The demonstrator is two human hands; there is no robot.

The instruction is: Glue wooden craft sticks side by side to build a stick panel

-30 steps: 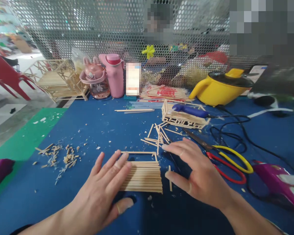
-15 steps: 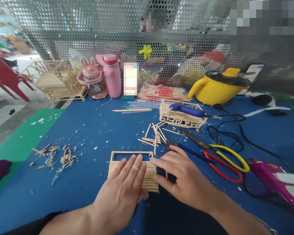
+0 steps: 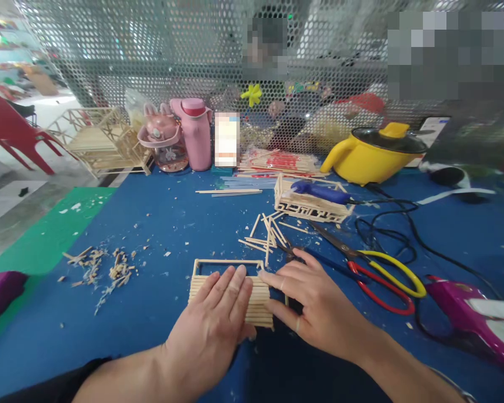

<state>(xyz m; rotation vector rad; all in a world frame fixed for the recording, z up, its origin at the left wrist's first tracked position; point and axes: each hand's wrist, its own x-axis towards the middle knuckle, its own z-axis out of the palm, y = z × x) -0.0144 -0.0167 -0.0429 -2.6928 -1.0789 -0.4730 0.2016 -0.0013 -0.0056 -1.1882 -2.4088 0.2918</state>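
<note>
A flat panel of thin wooden sticks (image 3: 201, 285) with an open stick frame along its far side lies on the blue table (image 3: 159, 224). My left hand (image 3: 212, 330) lies flat on the panel, fingers stretched out and pressing down. My right hand (image 3: 315, 308) rests beside the panel's right edge, fingers extended, fingertips touching that edge. Loose sticks (image 3: 266, 235) lie just beyond my hands.
Red-and-yellow scissors (image 3: 378, 268) lie right of my right hand, with black cables and a purple tool (image 3: 474, 313) beyond. A small stick frame holds a blue tool (image 3: 319, 193). Yellow pot (image 3: 378, 154), pink bottles, stick model (image 3: 96, 140) stand at the back. Wood scraps (image 3: 101, 268) left.
My left hand slid right onto the panel and now covers it. My right hand drew in against the panel's right edge. Little has changed in the last half second.
</note>
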